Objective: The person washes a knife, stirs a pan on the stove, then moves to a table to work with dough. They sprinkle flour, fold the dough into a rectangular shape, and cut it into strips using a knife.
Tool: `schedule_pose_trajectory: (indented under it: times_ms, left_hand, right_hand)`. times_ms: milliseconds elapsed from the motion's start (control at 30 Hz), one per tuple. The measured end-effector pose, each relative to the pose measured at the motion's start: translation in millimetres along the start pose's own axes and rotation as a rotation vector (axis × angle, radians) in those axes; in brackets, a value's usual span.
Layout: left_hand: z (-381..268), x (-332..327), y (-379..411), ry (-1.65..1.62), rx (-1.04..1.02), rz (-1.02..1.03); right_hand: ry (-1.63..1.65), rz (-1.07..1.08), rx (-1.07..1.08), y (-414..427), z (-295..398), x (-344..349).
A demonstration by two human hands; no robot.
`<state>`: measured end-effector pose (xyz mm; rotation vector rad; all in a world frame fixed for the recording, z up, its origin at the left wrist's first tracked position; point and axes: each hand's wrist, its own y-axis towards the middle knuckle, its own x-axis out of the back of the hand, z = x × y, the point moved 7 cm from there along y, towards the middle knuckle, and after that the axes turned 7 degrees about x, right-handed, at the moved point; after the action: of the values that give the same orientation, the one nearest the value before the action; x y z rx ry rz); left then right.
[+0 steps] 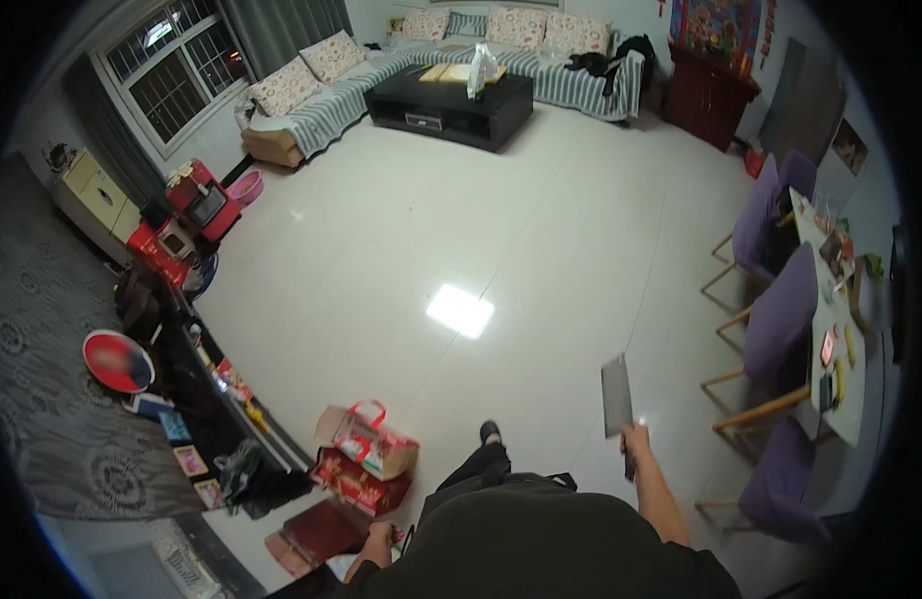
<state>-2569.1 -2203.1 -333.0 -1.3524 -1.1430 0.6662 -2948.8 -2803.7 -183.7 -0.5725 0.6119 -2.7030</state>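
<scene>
My right hand (pixel 635 440) grips the handle of a Chinese cleaver (pixel 617 397). Its broad grey blade points away from me above the pale floor. Low at the picture's bottom, my left hand (pixel 380 533) hangs beside my body with its fingers curled. Something small and reddish shows at those fingers, but I cannot tell whether it is held. Near this hand lie a dark red box (pixel 322 533) and part of a white and green item (pixel 343 563). Just ahead of them, red gift boxes (pixel 367 479) stand stacked on the floor, the upper one with a red handle.
To my right, purple chairs (pixel 779 322) line a cluttered dining table (pixel 835 404). A long black cabinet (pixel 199 397) crowded with items runs along the left. Farther off are a black coffee table (pixel 461 105) and a corner sofa (pixel 334 112) with striped covers.
</scene>
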Motion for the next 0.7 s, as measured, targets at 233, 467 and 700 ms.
schedule_pose_trajectory:
  times_ms: [233,467,700]
  left_hand:
    - [-398.6,-268.3,-75.5,0.374,-0.584,0.14]
    - [-597.6,-556.5,-206.3,0.302,-0.816,0.429]
    - [-600.0,-606.2,-156.9,0.47,-0.425,0.257]
  right_hand:
    - [0.14,-0.271,-0.369,66.4,-7.5,42.1]
    - [0.226,-0.437,-0.627,195.1,-0.8,65.7]
    - [0.37,-0.306,-0.224,501.9,121.1,65.4]
